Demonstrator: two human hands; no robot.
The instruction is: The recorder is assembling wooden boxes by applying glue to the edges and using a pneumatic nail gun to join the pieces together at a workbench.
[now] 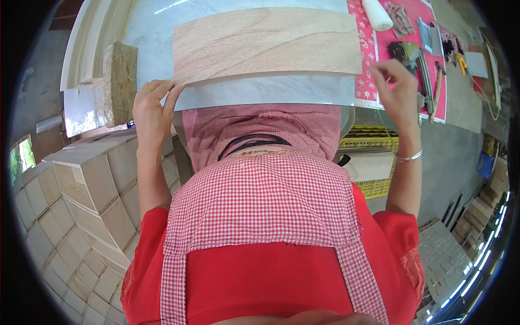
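A long, thin wood veneer sheet point(265, 46) with wavy grain lies across the pale table in front of me, its near edge slightly bowed. My left hand point(154, 103), with a ring on one finger, pinches the sheet's near left corner between thumb and fingers. Just off the sheet's right end, my right hand point(397, 89) hovers above the pink cloth point(367, 81). Its fingers are loosely curled, with a gap inside the thumb, and nothing shows in them. A bracelet circles the right wrist.
A rough block point(119, 84) and stacked boards point(97, 38) stand left on the table point(249, 92). At right lie a white roll point(377, 15), a rag point(400, 20), a tape measure point(401, 51) and a hammer point(437, 89). Below are a yellow crate point(374, 188) and stacked wooden boxes point(92, 184).
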